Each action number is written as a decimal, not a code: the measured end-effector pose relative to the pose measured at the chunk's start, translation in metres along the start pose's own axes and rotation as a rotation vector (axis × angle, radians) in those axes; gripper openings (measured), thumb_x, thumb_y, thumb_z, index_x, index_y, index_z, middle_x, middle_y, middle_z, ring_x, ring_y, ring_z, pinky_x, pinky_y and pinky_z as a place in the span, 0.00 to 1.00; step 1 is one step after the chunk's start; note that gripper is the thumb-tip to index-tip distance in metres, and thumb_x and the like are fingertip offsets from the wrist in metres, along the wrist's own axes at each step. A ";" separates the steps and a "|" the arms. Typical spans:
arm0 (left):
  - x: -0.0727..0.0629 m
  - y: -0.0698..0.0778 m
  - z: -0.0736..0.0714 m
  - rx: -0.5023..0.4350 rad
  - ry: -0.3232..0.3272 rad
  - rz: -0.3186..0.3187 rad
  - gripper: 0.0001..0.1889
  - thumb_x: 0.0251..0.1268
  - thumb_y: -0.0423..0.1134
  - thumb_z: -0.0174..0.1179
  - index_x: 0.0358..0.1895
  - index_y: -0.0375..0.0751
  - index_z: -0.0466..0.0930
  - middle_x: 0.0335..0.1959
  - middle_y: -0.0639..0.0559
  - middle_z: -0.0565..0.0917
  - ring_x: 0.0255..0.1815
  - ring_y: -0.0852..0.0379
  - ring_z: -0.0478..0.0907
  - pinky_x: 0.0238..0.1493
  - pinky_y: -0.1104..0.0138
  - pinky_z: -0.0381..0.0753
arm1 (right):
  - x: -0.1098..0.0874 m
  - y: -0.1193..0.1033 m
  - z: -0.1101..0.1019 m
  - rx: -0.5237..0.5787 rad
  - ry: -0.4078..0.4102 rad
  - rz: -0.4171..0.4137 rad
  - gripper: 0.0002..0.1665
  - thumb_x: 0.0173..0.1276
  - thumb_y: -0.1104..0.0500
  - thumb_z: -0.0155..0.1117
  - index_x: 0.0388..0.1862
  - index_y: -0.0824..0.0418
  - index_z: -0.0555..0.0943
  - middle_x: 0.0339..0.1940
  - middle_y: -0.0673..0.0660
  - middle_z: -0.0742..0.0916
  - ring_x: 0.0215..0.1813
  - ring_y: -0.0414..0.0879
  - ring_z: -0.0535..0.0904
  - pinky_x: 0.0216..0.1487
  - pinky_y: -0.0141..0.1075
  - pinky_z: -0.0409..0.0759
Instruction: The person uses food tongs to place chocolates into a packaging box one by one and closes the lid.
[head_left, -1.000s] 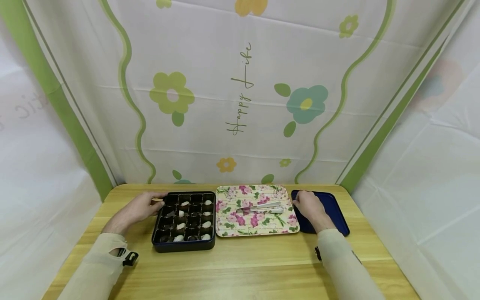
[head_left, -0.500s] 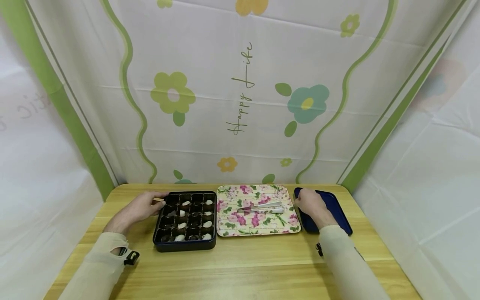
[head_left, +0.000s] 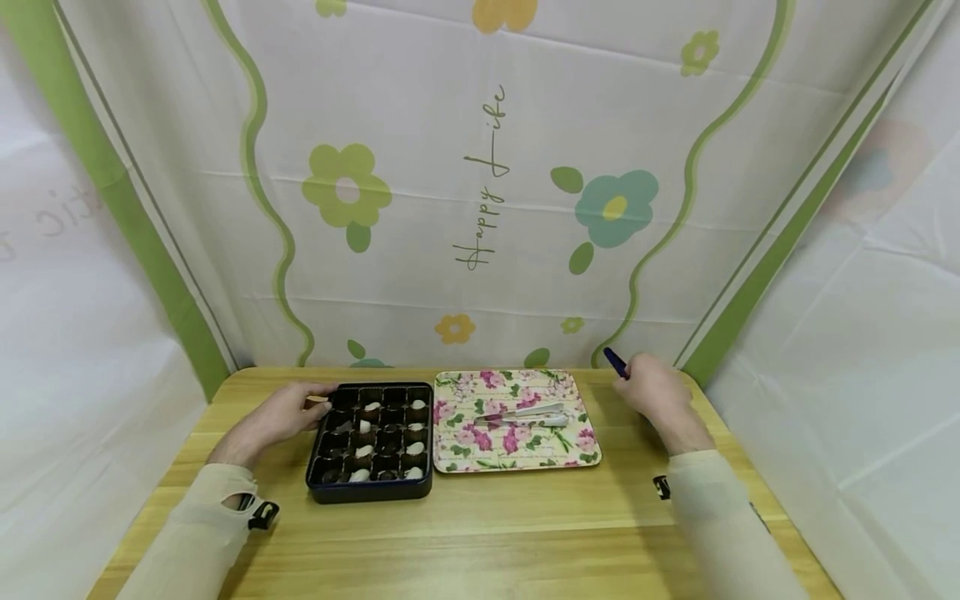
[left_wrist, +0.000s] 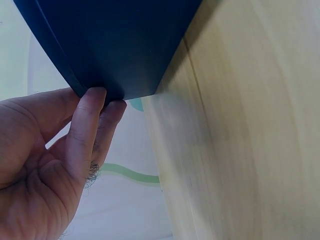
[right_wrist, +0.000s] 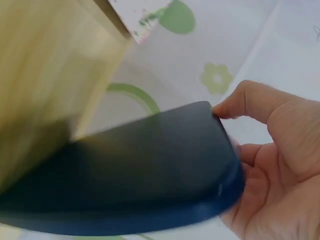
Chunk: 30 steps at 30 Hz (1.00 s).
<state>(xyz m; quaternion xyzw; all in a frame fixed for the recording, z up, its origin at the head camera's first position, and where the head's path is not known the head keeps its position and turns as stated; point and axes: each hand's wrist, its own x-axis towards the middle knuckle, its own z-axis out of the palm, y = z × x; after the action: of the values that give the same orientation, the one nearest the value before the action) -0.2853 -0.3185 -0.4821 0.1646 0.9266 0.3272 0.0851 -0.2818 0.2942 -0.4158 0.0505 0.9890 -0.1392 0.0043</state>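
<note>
The dark blue box (head_left: 370,492) stands on the table at left, its inside divided into small compartments holding white pieces and dark ones that look like chocolates. My left hand (head_left: 281,417) holds its far left corner, thumb on the side and fingertips at the corner in the left wrist view. At far right, my right hand (head_left: 657,398) pinches the edge of a dark blue lid (right_wrist: 150,160) between thumb and fingers. Lifted and tipped up, the lid shows only as a thin edge in the head view. A floral tray (head_left: 465,454) lies between the hands, bearing white tongs (head_left: 551,419).
The wooden table (head_left: 480,533) reaches back to a printed white curtain (head_left: 420,167). White side curtains (head_left: 862,375) with green bands close in the left and right. Bare wood shows between the floral tray and my right hand.
My right hand has picked the blue lid up off the table, moving it right and tilting it on edge. The left hand, box and tray stay put.
</note>
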 end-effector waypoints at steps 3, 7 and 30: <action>0.000 0.001 0.000 -0.005 -0.002 -0.004 0.26 0.92 0.29 0.60 0.83 0.19 0.73 0.82 0.13 0.74 0.71 0.22 0.89 0.56 0.56 1.01 | -0.006 0.002 -0.011 -0.076 0.099 0.002 0.14 0.79 0.53 0.71 0.44 0.65 0.88 0.33 0.62 0.90 0.32 0.57 0.84 0.29 0.49 0.82; 0.000 0.002 0.000 -0.010 -0.005 -0.011 0.26 0.93 0.29 0.59 0.83 0.19 0.73 0.82 0.14 0.74 0.70 0.23 0.89 0.56 0.56 1.01 | -0.011 0.005 -0.022 -0.097 0.196 -0.004 0.12 0.78 0.56 0.71 0.46 0.66 0.88 0.36 0.66 0.92 0.33 0.61 0.87 0.27 0.54 0.83; -0.006 0.043 0.005 0.069 0.248 0.046 0.26 0.97 0.42 0.60 0.84 0.31 0.78 0.81 0.27 0.83 0.74 0.24 0.87 0.70 0.30 0.92 | -0.031 -0.027 -0.016 0.438 0.420 -0.219 0.20 0.90 0.60 0.70 0.70 0.72 0.85 0.62 0.74 0.93 0.63 0.70 0.92 0.62 0.54 0.97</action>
<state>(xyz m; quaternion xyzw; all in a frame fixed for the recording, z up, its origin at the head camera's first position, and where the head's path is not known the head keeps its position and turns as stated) -0.2679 -0.2860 -0.4587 0.1467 0.9368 0.3146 -0.0435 -0.2534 0.2695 -0.3924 -0.0289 0.9144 -0.3349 -0.2257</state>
